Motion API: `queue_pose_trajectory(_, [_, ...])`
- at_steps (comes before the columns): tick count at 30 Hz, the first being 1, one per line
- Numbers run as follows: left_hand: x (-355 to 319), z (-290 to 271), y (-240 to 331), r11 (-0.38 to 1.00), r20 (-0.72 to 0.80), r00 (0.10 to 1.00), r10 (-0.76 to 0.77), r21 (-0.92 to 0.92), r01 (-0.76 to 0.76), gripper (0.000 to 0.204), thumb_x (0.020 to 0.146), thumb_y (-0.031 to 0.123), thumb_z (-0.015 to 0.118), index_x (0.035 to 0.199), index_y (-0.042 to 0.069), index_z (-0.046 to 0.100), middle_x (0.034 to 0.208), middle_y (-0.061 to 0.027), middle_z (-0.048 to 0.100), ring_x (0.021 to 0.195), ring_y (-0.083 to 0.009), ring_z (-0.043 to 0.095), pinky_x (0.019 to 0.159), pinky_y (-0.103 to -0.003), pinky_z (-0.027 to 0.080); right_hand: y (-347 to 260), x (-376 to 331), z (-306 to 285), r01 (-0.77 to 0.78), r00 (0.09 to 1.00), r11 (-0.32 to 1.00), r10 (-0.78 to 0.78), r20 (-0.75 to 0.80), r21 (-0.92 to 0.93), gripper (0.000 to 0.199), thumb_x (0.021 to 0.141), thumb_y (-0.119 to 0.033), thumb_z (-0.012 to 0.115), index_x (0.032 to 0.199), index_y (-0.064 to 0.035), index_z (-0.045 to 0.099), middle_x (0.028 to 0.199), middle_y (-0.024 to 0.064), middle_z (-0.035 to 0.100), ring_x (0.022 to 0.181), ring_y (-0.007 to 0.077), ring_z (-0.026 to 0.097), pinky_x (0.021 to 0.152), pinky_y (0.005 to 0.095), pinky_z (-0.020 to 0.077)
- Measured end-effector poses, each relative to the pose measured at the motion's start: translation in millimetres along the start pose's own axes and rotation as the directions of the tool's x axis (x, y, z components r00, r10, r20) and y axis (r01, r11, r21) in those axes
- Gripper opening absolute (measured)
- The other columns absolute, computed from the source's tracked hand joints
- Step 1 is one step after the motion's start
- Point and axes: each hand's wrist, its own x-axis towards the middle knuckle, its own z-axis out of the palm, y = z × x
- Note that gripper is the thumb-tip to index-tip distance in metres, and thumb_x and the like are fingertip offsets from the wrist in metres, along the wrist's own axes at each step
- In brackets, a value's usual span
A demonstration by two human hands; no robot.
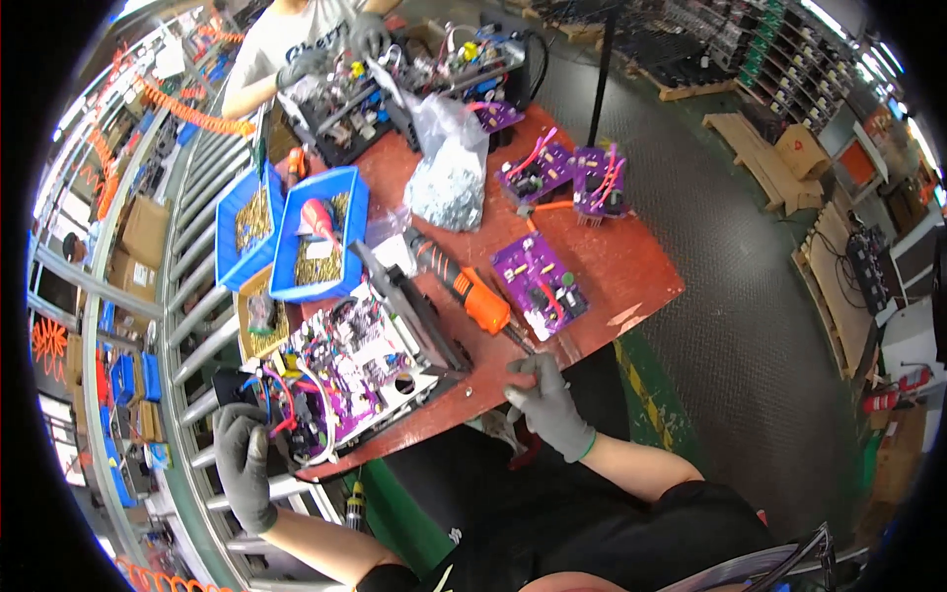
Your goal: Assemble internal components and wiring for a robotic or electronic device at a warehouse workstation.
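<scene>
My left hand (243,468), in a grey glove, is at the left end of an open machine unit (345,350). Its fingers are curled beside red and blue wires, and whatever they hold is hidden. The unit shows a purple circuit board (353,393), white cables and an upright black panel (419,311). My right hand (554,409), gloved too, is over the table's near edge with its fingers bent inward; I cannot make out anything in them. Just beyond it lies an orange and black power screwdriver (478,298), next to a loose purple board (541,284).
Blue bins (361,202) of screws, one with a red-handled tool (318,219), stand left on the red table (631,266). A plastic bag of small metal parts (446,187) and more purple boards (538,173) lie farther back. A co-worker's gloved hands (369,37) touch other units. A roller conveyor (197,331) runs left.
</scene>
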Motion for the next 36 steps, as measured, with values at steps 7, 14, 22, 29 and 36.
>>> queue_pose_trajectory(7, [-4.6, -13.9, 5.1, 1.0, -0.074, 0.997, 0.015, 0.012, -0.014, 0.038, 0.086, 0.034, 0.061, 0.072, 0.0, 0.055, 0.085, -0.0126, 0.057, 0.089, -0.0304, 0.049, 0.085, -0.039, 0.037, -32.8, -6.3, 12.3, -0.095, 0.995, 0.989, 0.089, 0.053, 0.113, 0.028, 0.091, -0.008, 0.065, 0.11, -0.0061, 0.045, 0.098, 0.0057, 0.056, 0.064, 0.011, 0.062, 0.054, 0.0285, 0.0501])
queue_pose_trajectory(14, [-4.7, -10.9, 5.5, 0.997, -0.056, 0.995, 0.078, 0.015, -0.077, 0.023, 0.08, 0.025, 0.066, 0.076, 0.002, 0.066, 0.089, -0.0107, 0.065, 0.092, -0.0312, 0.055, 0.087, -0.041, 0.041, 23.2, -23.4, 17.9, -0.037, 0.825, 0.995, 0.084, 0.559, -0.093, 0.016, 0.095, -0.021, 0.062, 0.103, -0.0084, 0.058, 0.079, 0.0021, 0.06, 0.057, 0.0067, 0.056, 0.052, 0.0232, 0.0462])
queue_pose_trajectory(22, [-8.5, -14.7, 0.9, 0.998, -0.068, 0.996, 0.061, -0.005, -0.062, 0.014, 0.078, 0.015, 0.066, 0.079, 0.001, 0.068, 0.091, -0.0106, 0.066, 0.095, -0.0315, 0.056, 0.087, -0.043, 0.044, -9.9, -29.7, 49.0, 0.283, 0.549, 0.83, 0.27, 0.791, -0.48, 0.03, 0.098, -0.038, 0.056, 0.108, -0.0092, 0.058, 0.073, 0.0052, 0.062, 0.057, 0.0131, 0.061, 0.057, 0.03, 0.0516])
queue_pose_trajectory(29, [-7.9, -12.5, -0.1, 0.994, -0.093, 0.99, 0.106, 0.017, -0.105, 0.015, 0.079, 0.015, 0.065, 0.078, 0.001, 0.067, 0.088, -0.0126, 0.065, 0.091, -0.0336, 0.058, 0.086, -0.043, 0.044, 8.8, -22.6, 50.1, 0.274, 0.893, 0.943, -0.176, 0.414, -0.19, 0.033, 0.093, -0.029, 0.062, 0.115, -0.0054, 0.054, 0.096, 0.0099, 0.065, 0.066, 0.017, 0.067, 0.052, 0.0269, 0.051])
queue_pose_trajectory(36, [-8.0, -10.1, -7.4, 0.988, -0.116, 0.981, 0.157, 0.007, -0.157, 0.015, 0.08, 0.017, 0.066, 0.078, 0.002, 0.067, 0.086, -0.0113, 0.065, 0.089, -0.0329, 0.058, 0.084, -0.044, 0.044, -55.0, -24.8, 31.3, 0.012, 0.874, 0.988, 0.064, 0.483, -0.153, 0.017, 0.095, -0.019, 0.06, 0.104, -0.0043, 0.062, 0.089, 0.0051, 0.066, 0.062, 0.0124, 0.064, 0.054, 0.0265, 0.0488])
